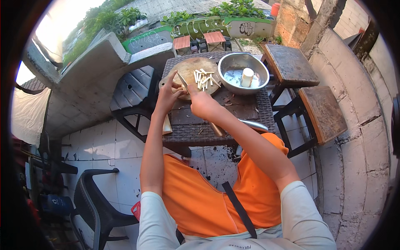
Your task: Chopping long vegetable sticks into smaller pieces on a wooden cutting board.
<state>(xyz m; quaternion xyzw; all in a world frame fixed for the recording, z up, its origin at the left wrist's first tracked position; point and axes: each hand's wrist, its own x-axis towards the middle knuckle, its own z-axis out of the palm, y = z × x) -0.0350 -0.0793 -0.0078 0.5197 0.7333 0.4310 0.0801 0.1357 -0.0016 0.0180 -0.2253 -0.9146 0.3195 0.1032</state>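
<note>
My right hand (pixel 202 102) grips a kitchen knife (pixel 182 80), its blade slanting up and left over a round wooden cutting board (pixel 181 67). Opposite it, my left hand (pixel 168 95) steadies a pale piece of root vegetable on the board, mostly hidden by the fingers and the blade. Loose pale sticks (pixel 204 78) lie in a pile right of the knife. Beside the board stands a stainless steel bowl (pixel 227 80) with a thick, pale peeled chunk (pixel 247 77) upright in it.
The board and bowl rest on a dark woven table (pixel 215 130) with scattered peelings. A wooden handle (pixel 217 129) and a shiny metal edge (pixel 254 125) show near my right forearm. Wooden stools (pixel 323 114) stand right, a black plastic stool (pixel 132 87) left, a black plastic chair (pixel 97 200) lower left.
</note>
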